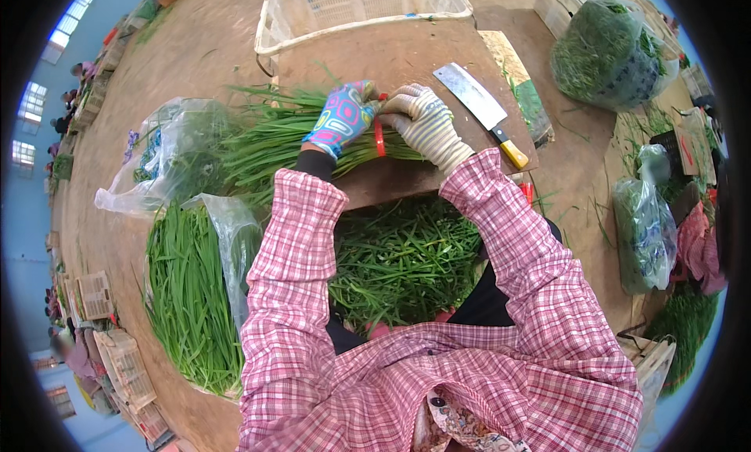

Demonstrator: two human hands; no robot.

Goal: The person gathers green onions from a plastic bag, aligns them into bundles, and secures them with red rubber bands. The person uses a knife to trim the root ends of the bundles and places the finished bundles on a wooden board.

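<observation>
A bundle of long green leafy stalks, perhaps garlic chives [270, 141], lies across a brown board [375, 53]. Red tape [379, 140] runs around the bundle. My left hand [346, 117], in a blue and pink patterned glove, pinches the tape's upper end above the stalks. Close against it, my right hand [425, 123], in a striped knit glove, has its fingertips at the same tape; its exact grip is partly hidden. To the right of my hands a cleaver [474, 100] with a yellow and black handle lies flat on the board.
Beyond the board stands a white plastic crate [364, 26]. Loose green leaves [405, 258] are heaped below the board. More stalks [190, 299] and a clear plastic bag [182, 152] lie left. Filled bags [610, 53] stand right, where a co-worker's sleeve [698, 240] shows.
</observation>
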